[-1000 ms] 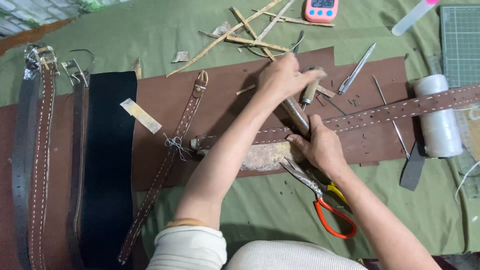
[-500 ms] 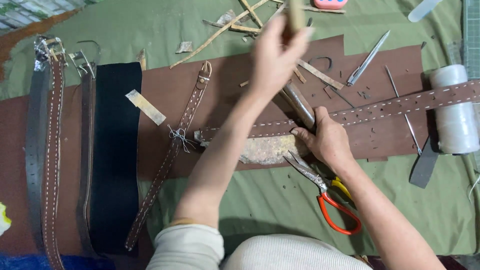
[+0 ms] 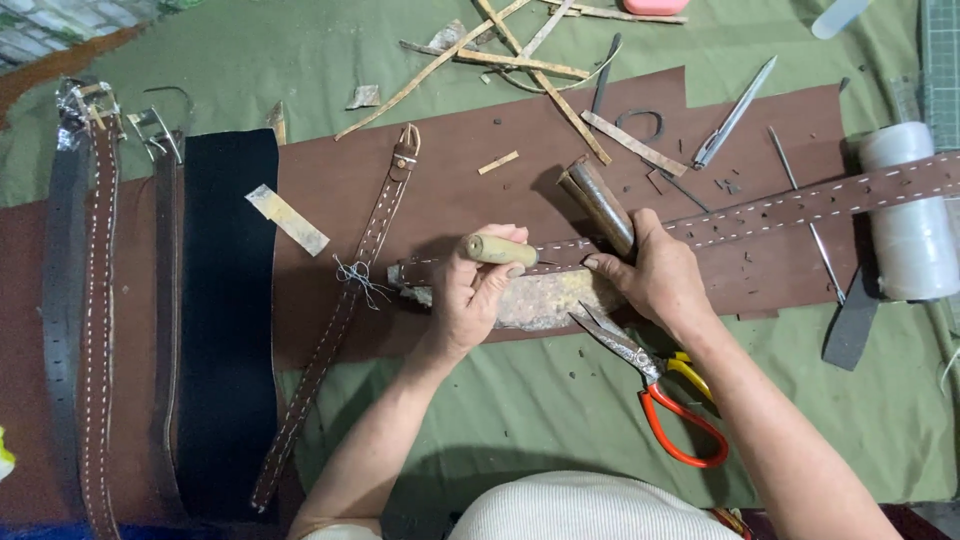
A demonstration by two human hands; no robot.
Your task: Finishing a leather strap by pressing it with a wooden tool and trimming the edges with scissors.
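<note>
Stitched brown belt strap lies flat across the leather sheet, likely limp, best pinned near the work. Right hand clamps a metal punch on it; left hand grips 1 wooden-handled tool. Scissors nearby.

A pink device, perhaps a small calculator, lay at the top edge, cut off by the frame so that only its rounded lower rim showed; no screen could be made out. Along the right edge lay a green cutting mat ruled with a pale grid of lines. A pale paper-like strip lay slanted on the brown sheet beside the black band; whether it was a label could not be told. No packages or signs showed.
</note>
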